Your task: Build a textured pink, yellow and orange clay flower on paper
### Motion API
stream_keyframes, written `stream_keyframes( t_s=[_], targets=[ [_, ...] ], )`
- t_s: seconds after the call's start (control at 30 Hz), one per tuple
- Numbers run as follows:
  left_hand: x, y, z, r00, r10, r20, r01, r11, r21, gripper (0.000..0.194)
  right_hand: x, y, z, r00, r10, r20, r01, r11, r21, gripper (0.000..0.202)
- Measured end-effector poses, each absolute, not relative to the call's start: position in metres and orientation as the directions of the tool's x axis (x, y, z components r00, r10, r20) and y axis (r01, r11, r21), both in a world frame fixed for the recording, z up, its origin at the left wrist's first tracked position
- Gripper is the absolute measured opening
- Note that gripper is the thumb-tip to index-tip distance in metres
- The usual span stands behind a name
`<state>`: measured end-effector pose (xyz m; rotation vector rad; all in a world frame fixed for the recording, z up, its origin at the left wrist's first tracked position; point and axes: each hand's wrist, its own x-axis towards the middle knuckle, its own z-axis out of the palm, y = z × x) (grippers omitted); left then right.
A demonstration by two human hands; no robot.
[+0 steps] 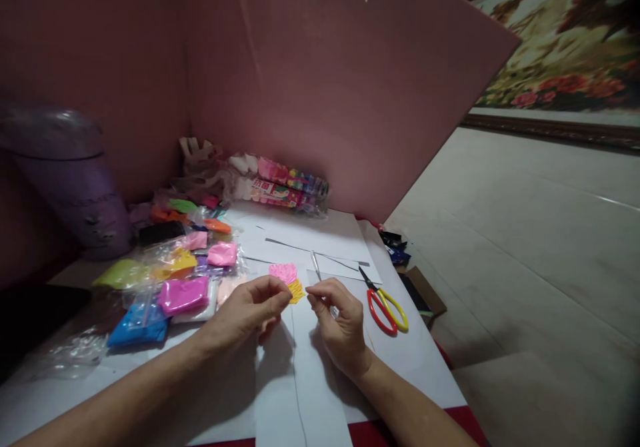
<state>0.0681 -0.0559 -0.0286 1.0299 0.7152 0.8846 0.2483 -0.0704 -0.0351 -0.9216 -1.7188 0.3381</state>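
White paper (325, 394) with a thin dark line down it lies in front of me. On its far part are a textured pink patch (283, 272) and a yellow patch (297, 292) touching it. My left hand (257, 304) is pinched at the left of the yellow patch; whatever is between its fingertips is too small to make out. My right hand (340, 314) is pinched just right of the yellow patch, and its fingertips also hide what they hold. A slim metallic tool (315, 265) points up beyond my right hand.
Scissors (387, 310) with red and yellow handles lie at the right. Bagged coloured clay (184, 295) spreads over the left, near a purple tumbler (90, 187). Packaged supplies (280, 184) and dark paper strips (320, 252) are behind. A pink board (310, 80) stands at the back.
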Motion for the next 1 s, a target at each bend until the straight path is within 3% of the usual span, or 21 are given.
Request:
stream_keyframes(
  t_s=[0.13, 0.33, 0.43, 0.53, 0.73, 0.87, 1.0],
  targets=[
    [0.07, -0.0567, -0.0286, 0.499, 0.852, -0.156, -0.277, 0.328, 0.903, 0.045, 0.2485, -0.0702, -0.0354, -0.09, 0.723, 0.685, 0.404, 0.655, -0.638, 0.013],
    [0.0699, -0.0519, -0.0331, 0.49, 0.869, -0.074, -0.307, 0.251, 0.918, 0.04, 0.2482, -0.0704, -0.0341, -0.086, 0.716, 0.693, 0.4, 0.662, -0.634, 0.013],
    [0.07, -0.0529, -0.0319, 0.47, 0.877, -0.098, -0.261, 0.244, 0.934, 0.038, 0.248, -0.0704, -0.0341, -0.088, 0.717, 0.692, 0.396, 0.662, -0.636, 0.014],
    [0.0712, -0.0552, -0.0301, 0.484, 0.863, -0.144, -0.252, 0.295, 0.922, 0.048, 0.2482, -0.0706, -0.0343, -0.09, 0.716, 0.692, 0.394, 0.664, -0.636, 0.015],
    [0.0704, -0.0533, -0.0325, 0.518, 0.852, -0.077, -0.295, 0.263, 0.918, 0.039, 0.2487, -0.0709, -0.034, -0.095, 0.713, 0.694, 0.409, 0.664, -0.626, 0.014],
    [0.0695, -0.0539, -0.0317, 0.458, 0.884, -0.095, -0.225, 0.219, 0.949, 0.035, 0.2485, -0.0707, -0.0343, -0.09, 0.709, 0.699, 0.414, 0.665, -0.621, 0.012],
    [0.0712, -0.0557, -0.0303, 0.47, 0.872, -0.139, -0.208, 0.262, 0.942, 0.043, 0.2488, -0.0704, -0.035, -0.095, 0.711, 0.697, 0.405, 0.667, -0.625, 0.013]
  ],
)
